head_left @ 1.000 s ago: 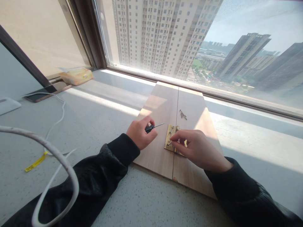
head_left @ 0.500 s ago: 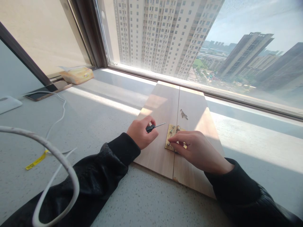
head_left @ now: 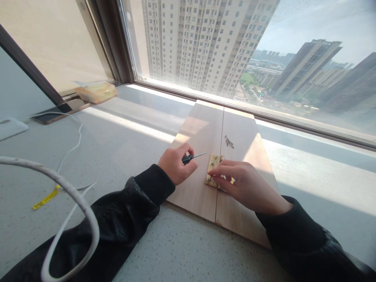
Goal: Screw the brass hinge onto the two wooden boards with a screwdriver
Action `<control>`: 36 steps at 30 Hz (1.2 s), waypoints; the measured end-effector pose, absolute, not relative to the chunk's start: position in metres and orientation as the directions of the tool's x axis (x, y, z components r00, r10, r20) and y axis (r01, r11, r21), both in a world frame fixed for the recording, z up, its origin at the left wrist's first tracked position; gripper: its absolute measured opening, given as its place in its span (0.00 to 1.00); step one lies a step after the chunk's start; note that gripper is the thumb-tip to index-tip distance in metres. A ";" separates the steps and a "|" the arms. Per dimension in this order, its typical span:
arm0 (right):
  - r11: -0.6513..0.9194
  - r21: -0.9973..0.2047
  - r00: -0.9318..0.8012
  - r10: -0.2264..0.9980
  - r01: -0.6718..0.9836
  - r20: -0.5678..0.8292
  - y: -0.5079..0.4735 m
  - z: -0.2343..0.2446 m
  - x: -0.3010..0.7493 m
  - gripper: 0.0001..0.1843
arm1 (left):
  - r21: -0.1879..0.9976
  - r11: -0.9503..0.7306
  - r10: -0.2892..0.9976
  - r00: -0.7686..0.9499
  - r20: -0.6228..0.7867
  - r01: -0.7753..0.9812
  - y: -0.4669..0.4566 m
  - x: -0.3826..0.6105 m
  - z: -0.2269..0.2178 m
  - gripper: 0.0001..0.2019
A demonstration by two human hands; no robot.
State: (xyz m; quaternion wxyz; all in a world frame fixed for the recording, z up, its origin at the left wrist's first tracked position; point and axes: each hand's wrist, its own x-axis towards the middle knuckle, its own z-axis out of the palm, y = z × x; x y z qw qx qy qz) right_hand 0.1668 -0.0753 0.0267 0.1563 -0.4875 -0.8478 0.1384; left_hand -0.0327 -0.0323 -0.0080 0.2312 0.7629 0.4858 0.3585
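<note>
A brass hinge [head_left: 212, 161] lies across the seam between two pale wooden boards [head_left: 194, 188]. My left hand [head_left: 178, 163] is closed around the dark handle of a screwdriver [head_left: 187, 159], whose thin shaft points right, just above the left board. Over the hinge, my right hand [head_left: 239, 181] pinches what seems to be a small screw at the lower left hole; fingertips hide most of it. The same hand covers much of the hinge's right leaf. Beyond the hinge, several loose screws [head_left: 229, 141] rest on the right board.
The boards lie on a speckled white sill [head_left: 141, 243] against the window frame [head_left: 164, 90]. A thick white cable [head_left: 85, 203] loops at the lower left. Farther back are a phone [head_left: 51, 117], a tissue pack [head_left: 96, 93] and a white device [head_left: 11, 127].
The view has shifted very slightly. My right hand stays over the same hinge hole, its fingertips barely moved; my left hand keeps its hold on the screwdriver.
</note>
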 end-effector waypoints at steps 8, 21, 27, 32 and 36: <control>0.449 -0.300 -0.428 0.893 0.842 0.137 -0.075 0.025 0.166 0.11 | 0.694 -0.432 0.902 0.271 0.336 0.577 -0.032 -0.032 -0.007 0.05; 0.506 -0.266 -0.492 0.862 0.820 0.122 -0.074 0.024 0.168 0.11 | 0.689 -0.439 0.899 0.270 0.346 0.577 -0.032 -0.033 -0.009 0.06; 0.559 -0.286 -0.561 0.823 0.778 0.085 -0.074 0.031 0.171 0.10 | 0.689 -0.443 0.896 0.270 0.352 0.574 -0.032 -0.032 -0.009 0.06; 0.552 -0.237 -0.552 0.831 0.799 0.076 -0.074 0.030 0.169 0.11 | 0.690 -0.441 0.897 0.267 0.351 0.574 -0.032 -0.031 -0.008 0.06; 0.537 -0.200 -0.531 0.843 0.820 0.085 -0.075 0.028 0.169 0.11 | 0.692 -0.437 0.899 0.265 0.349 0.574 -0.033 -0.031 -0.008 0.06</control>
